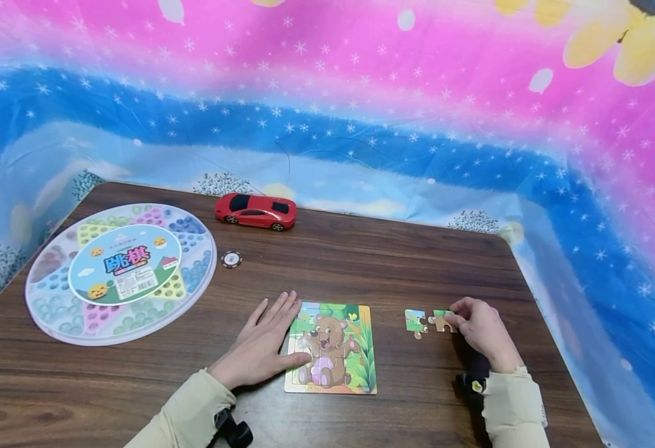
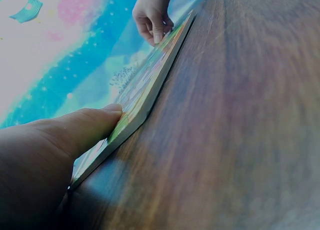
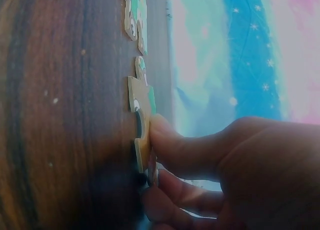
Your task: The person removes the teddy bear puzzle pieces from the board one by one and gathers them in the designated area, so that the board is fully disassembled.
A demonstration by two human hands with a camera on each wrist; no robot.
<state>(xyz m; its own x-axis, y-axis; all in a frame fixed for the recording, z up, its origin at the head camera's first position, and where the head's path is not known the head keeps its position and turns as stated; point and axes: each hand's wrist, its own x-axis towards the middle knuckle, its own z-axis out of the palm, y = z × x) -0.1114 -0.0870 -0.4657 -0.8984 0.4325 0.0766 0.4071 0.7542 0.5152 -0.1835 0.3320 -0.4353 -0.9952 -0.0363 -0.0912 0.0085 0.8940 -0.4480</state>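
Right hand [image 1: 481, 330] pinching puzzle piece [image 3: 141, 132] – edge-on, wrist view

Wide bare stretch of dark wooden counter [image 1: 395, 261] lies open behind the square bear jigsaw board [image 1: 333, 348] — easy passage there. Far left is blocked by the big round clear plastic Chinese checkers case [image 1: 120, 270]. The red toy sports car [image 1: 256, 211] sits near the back edge, a small dark round poker chip [image 1: 231, 259] just in front of it. Right of the board, two loose cardboard puzzle pieces [image 1: 416, 322] narrow the gap.
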